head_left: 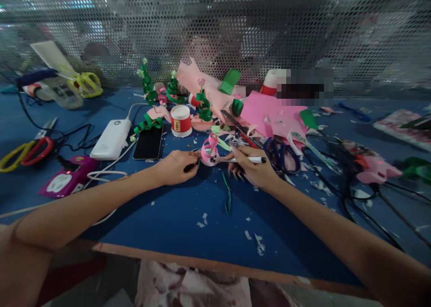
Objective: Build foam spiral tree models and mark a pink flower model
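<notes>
A small pink curled-paper figure [209, 151] with black marks on its front and pale green paper on top stands between my hands. My left hand [178, 168] rests at its left side, fingers curled in; what they pinch, if anything, is hidden. In my right hand [251, 165] is a black-and-white marker [256, 160], its tip pointing left at the figure's lower front. I cannot tell whether the tip touches the paper. A dark green paper strip [227, 194] lies on the table just below my right hand.
Behind my hands are a red-and-white paper cup [181, 121], a phone [148, 142], green spiral paper trees [204, 106] and pink paper sheets [259, 114]. Blue-handled scissors [282, 156] lie to the right. A white power bank [111, 140] and red-and-yellow scissors [37, 146] lie left. Cables cross both sides.
</notes>
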A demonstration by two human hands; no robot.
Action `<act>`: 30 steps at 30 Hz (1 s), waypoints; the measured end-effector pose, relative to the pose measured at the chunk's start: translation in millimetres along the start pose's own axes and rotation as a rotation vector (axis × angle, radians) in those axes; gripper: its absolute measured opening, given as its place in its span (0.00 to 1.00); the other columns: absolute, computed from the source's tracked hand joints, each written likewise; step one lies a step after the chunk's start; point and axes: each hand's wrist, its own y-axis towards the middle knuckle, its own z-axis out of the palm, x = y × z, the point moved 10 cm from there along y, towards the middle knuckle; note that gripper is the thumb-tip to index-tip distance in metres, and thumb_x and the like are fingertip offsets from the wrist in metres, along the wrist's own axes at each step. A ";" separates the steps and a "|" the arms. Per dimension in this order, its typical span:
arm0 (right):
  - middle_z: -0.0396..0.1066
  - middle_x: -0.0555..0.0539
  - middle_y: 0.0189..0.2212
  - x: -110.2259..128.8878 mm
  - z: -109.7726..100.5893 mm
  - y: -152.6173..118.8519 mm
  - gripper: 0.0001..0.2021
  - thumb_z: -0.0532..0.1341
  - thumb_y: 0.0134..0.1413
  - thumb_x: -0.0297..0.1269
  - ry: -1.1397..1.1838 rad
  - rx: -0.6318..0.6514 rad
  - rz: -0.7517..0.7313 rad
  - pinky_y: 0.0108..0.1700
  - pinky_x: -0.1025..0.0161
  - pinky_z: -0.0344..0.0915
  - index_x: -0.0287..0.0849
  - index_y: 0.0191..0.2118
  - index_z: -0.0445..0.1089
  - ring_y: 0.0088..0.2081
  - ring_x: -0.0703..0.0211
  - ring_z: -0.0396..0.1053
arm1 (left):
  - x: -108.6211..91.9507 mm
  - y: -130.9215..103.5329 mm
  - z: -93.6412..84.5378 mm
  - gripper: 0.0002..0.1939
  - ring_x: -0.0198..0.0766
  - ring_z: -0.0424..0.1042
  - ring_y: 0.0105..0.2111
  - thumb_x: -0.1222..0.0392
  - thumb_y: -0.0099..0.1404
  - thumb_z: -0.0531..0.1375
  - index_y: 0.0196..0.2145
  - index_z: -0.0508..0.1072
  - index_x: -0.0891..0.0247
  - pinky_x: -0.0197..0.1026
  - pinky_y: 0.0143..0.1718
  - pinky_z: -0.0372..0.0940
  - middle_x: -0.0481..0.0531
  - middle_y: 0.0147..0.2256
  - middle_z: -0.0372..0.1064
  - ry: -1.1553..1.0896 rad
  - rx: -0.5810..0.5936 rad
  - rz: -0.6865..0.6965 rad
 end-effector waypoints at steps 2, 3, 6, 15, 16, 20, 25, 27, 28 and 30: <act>0.67 0.51 0.15 -0.6 -2.5 -0.6 0.19 0.58 0.48 0.54 -0.008 -0.025 0.005 0.18 0.67 0.59 0.42 0.26 0.73 0.16 0.66 0.63 | 0.2 0.1 0.0 0.14 0.30 0.65 0.21 0.65 0.60 0.51 0.19 0.64 0.66 0.31 0.25 0.60 0.50 0.19 0.65 -0.008 0.000 -0.004; 0.67 0.51 0.16 -0.8 -2.7 -0.9 0.19 0.58 0.48 0.54 -0.009 -0.027 0.010 0.18 0.67 0.60 0.42 0.26 0.73 0.16 0.66 0.63 | 0.3 0.1 0.3 0.14 0.30 0.65 0.21 0.65 0.61 0.51 0.18 0.64 0.66 0.32 0.25 0.60 0.50 0.19 0.65 -0.010 0.003 -0.006; 0.68 0.50 0.16 0.3 -1.1 -1.1 0.22 0.58 0.45 0.58 -0.006 -0.011 0.017 0.18 0.67 0.60 0.42 0.26 0.74 0.16 0.65 0.63 | 0.4 0.0 1.0 0.14 0.30 0.65 0.21 0.64 0.61 0.51 0.18 0.64 0.66 0.32 0.25 0.60 0.50 0.20 0.65 -0.007 0.012 -0.011; 0.67 0.50 0.14 -1.7 -3.4 -0.2 0.22 0.60 0.44 0.57 0.041 -0.025 0.064 0.17 0.68 0.58 0.40 0.23 0.73 0.15 0.66 0.62 | 0.7 0.6 2.5 0.14 0.29 0.63 0.20 0.65 0.60 0.51 0.18 0.64 0.66 0.31 0.24 0.59 0.49 0.18 0.64 0.004 0.022 -0.013; 0.67 0.50 0.14 -1.6 -1.4 -0.2 0.22 0.60 0.44 0.57 0.041 -0.005 0.066 0.17 0.68 0.58 0.40 0.23 0.72 0.15 0.66 0.62 | 0.7 0.6 2.2 0.14 0.29 0.63 0.20 0.65 0.60 0.51 0.18 0.64 0.66 0.31 0.24 0.59 0.49 0.18 0.64 0.002 0.016 -0.011; 0.67 0.50 0.13 -1.4 -0.9 -0.3 0.23 0.59 0.43 0.59 0.039 -0.008 0.076 0.16 0.68 0.58 0.40 0.23 0.72 0.14 0.66 0.62 | -0.6 0.4 1.6 0.14 0.29 0.63 0.20 0.65 0.60 0.50 0.18 0.64 0.66 0.31 0.24 0.59 0.49 0.18 0.63 -0.010 0.010 -0.001; 0.67 0.50 0.13 -2.1 1.4 -0.4 0.24 0.60 0.41 0.60 0.053 0.012 0.087 0.16 0.68 0.58 0.40 0.21 0.72 0.14 0.66 0.62 | 0.4 0.0 2.3 0.14 0.30 0.64 0.20 0.64 0.61 0.50 0.18 0.64 0.66 0.32 0.25 0.60 0.49 0.19 0.64 0.007 0.019 -0.008; 0.67 0.50 0.13 -2.6 -1.9 -0.1 0.23 0.61 0.40 0.60 0.065 -0.021 0.092 0.16 0.68 0.58 0.40 0.22 0.72 0.14 0.66 0.62 | 0.7 -0.1 2.8 0.14 0.30 0.64 0.21 0.64 0.61 0.50 0.18 0.64 0.66 0.32 0.25 0.60 0.49 0.19 0.64 0.010 0.020 -0.007; 0.67 0.50 0.13 -3.2 -2.1 0.0 0.23 0.61 0.40 0.60 0.070 -0.022 0.099 0.16 0.68 0.58 0.40 0.21 0.72 0.14 0.66 0.62 | 0.9 -0.1 3.0 0.14 0.30 0.64 0.21 0.64 0.61 0.50 0.18 0.64 0.66 0.32 0.25 0.60 0.49 0.19 0.64 0.013 0.020 -0.007; 0.67 0.50 0.13 -4.4 -0.8 0.3 0.24 0.61 0.39 0.61 0.077 -0.012 0.113 0.16 0.67 0.59 0.40 0.21 0.72 0.13 0.66 0.62 | 1.0 -0.2 3.3 0.14 0.30 0.64 0.21 0.64 0.61 0.50 0.18 0.64 0.66 0.32 0.25 0.60 0.49 0.19 0.64 0.017 0.020 -0.007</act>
